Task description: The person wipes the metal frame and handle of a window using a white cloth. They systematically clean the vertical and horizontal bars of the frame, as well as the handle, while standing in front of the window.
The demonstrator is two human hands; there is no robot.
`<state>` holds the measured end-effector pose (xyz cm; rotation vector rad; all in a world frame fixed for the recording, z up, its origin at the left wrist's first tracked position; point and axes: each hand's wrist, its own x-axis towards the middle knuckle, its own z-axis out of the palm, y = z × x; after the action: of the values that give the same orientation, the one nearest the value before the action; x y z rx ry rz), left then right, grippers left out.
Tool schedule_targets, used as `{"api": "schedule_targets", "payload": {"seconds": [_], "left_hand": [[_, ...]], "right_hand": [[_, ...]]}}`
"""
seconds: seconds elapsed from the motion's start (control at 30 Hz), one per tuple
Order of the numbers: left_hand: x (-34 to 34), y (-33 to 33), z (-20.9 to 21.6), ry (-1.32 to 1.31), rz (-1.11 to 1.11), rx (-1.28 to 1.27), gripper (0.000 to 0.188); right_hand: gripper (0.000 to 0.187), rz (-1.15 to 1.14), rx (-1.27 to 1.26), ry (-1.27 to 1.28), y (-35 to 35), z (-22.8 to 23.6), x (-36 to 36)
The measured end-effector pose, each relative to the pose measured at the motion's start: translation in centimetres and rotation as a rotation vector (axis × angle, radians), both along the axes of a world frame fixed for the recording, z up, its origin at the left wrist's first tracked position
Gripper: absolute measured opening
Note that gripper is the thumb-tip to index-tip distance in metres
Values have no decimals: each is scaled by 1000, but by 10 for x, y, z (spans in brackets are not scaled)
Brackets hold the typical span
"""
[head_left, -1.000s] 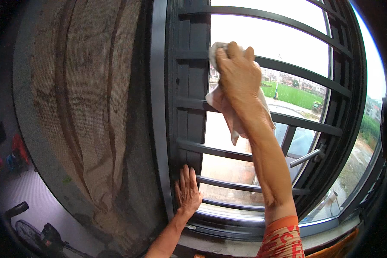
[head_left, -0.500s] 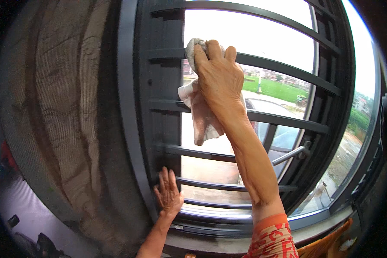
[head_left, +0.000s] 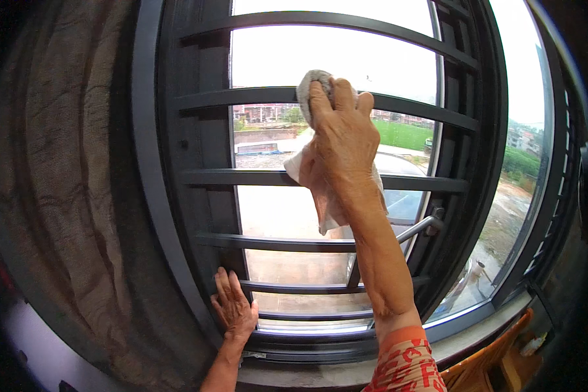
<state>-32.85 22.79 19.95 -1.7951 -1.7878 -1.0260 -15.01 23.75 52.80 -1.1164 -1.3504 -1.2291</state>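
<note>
My right hand [head_left: 346, 134] is closed on a pale grey-white cloth [head_left: 319, 196], whose bunched upper part wraps a dark horizontal bar [head_left: 261, 97] of the window grille. Its loose end hangs below the fingers, over the bar beneath. Fingers stretched out, my left hand [head_left: 234, 310] lies against the lower left side of the dark window frame [head_left: 208, 215], near the ends of the lower bars. Nothing shows in that hand.
A brown sheer curtain [head_left: 59, 163] hangs at the left. A grey window handle [head_left: 421, 227] juts out right of my forearm. Below runs the sill [head_left: 287, 374], with wooden furniture [head_left: 483, 366] at the lower right. Outside are a car, a green field and buildings.
My right hand and the cloth have slid rightward along the same bar, away from its left end. The left hand stays on the frame. The whole view has shifted, putting the window further left.
</note>
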Motion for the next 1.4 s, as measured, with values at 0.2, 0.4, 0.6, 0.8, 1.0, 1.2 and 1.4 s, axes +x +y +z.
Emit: {"api": "schedule_targets", "payload": {"seconds": [0.2,0.4,0.6,0.8,1.0,1.2,1.4], "left_hand": [[2,-3,1,24,16,-2,109],[-4,-2,-2,-7,-5,-16,114],[3,5,-8,-48,-60,-28,113],[0,6,-11,-58,-47,-2,114],[-2,2,-6,-23,7,5,112],[2,2,-4,1,15,41,108],[1,3,-6,-26,-8,36,111]], "right_hand": [[51,23,-81,-21,-7,3,-24],[59,11,-100,48,-1,-3,4],[51,70,-157,15,-11,-33,-14],[17,229,-199,-283,3,-61,-66],[23,141,-94,-254,3,-72,-34],[35,-12,-109,-156,-9,-82,28],[46,-50,-102,-103,-21,-89,65]]}}
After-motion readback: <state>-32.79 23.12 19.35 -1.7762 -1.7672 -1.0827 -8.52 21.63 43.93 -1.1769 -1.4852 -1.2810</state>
